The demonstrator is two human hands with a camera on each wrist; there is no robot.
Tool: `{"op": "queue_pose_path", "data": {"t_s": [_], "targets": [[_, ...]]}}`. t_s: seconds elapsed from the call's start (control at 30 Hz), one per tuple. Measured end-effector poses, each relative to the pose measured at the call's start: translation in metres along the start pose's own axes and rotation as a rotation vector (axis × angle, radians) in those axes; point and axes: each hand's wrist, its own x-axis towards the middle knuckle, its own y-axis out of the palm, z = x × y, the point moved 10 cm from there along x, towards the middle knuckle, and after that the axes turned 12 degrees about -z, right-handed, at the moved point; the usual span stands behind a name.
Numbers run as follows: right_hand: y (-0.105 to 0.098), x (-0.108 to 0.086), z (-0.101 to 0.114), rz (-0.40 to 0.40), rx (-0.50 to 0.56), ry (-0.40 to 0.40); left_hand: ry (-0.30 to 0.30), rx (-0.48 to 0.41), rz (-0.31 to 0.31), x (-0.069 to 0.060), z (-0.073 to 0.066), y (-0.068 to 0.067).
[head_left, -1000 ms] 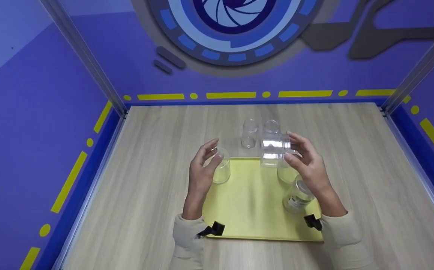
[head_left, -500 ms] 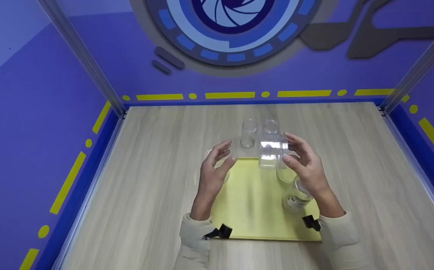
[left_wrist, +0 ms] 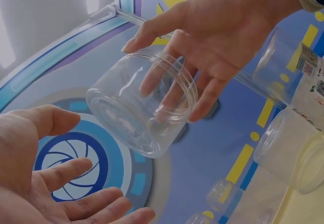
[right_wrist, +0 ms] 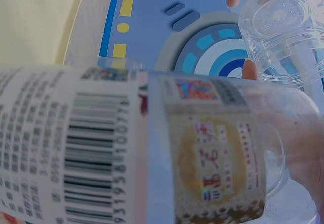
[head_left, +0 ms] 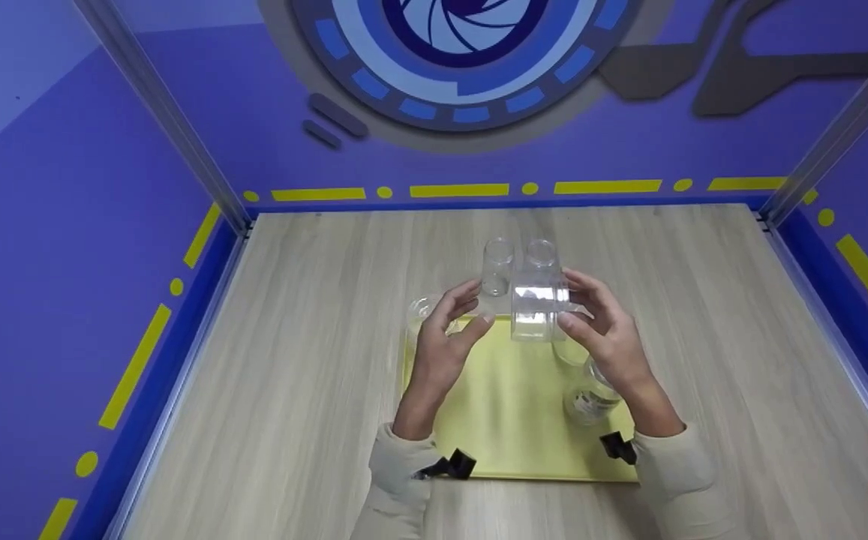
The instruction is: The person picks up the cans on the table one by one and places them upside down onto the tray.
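Note:
My right hand point(head_left: 612, 345) holds a clear plastic jar point(head_left: 531, 309) on its side in the air, above the tray's back edge. Its fingers and thumb grip the threaded mouth end, as the left wrist view also shows on the jar point(left_wrist: 136, 107). The jar's round base faces my left hand point(head_left: 445, 351). That hand has its fingers spread, holds nothing, and stays a small gap from the base. Below my right hand, a labelled clear jar point(head_left: 590, 405) stands on the yellow tray point(head_left: 512, 427); its label point(right_wrist: 212, 153) fills much of the right wrist view.
Another clear jar point(head_left: 570, 352) sits on the tray, partly hidden by my right hand. One more jar point(head_left: 420, 309) is at the tray's back left corner, mostly behind my left hand. Two clear jars point(head_left: 498, 264) stand on the wooden table point(head_left: 313, 337) behind the tray.
My left hand has moved right, from beside the jar at the tray's back left toward the held jar. My right hand and its jar have shifted slightly left.

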Motion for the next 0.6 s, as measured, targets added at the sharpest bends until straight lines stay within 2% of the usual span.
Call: {"op": "queue_pose_path", "data": {"t_s": [0.33,0.6], "targets": [[0.004,-0.002,0.001,0.014,0.033,-0.013,0.005,-0.004,0.039,-0.001,-0.003,0.01],[0.008,-0.003,0.002,0.029,0.029,-0.027,0.004,0.002,0.025,0.0,-0.002,0.012]]}}
